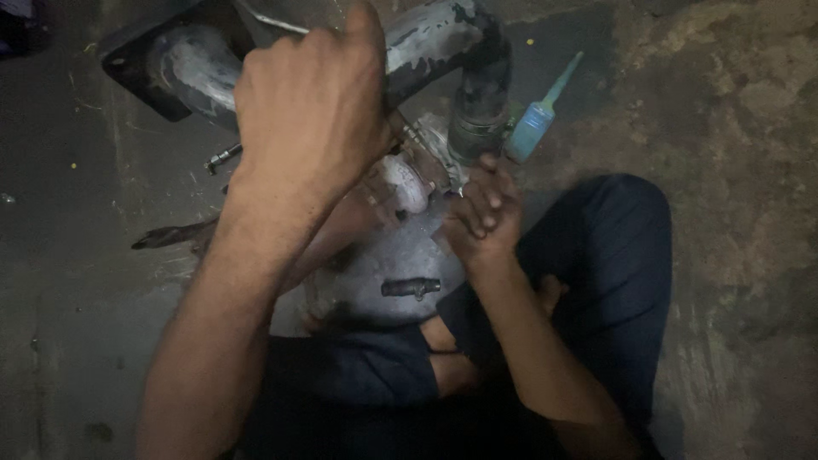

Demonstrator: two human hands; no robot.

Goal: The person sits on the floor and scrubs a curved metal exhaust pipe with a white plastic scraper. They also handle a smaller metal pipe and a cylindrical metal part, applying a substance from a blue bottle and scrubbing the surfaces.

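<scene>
Fisted left hand [311,111] hides its grip; right hand [484,209] curls narrowly beside the pipe [443,43].

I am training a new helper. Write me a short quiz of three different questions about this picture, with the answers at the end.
1. True or false: the blue tube lies on the floor to the right of the pipe.
2. Which hand is raised higher in the picture? A) left hand B) right hand C) both are level
3. Fill in: the person sits on the floor with the metal ______ between the legs.

Key
1. True; its nozzle points up and to the right.
2. A; the left hand is a closed fist in front of the pipe, and the right hand is lower, at the fitting.
3. Housing; a small bolt rests on it.
</scene>
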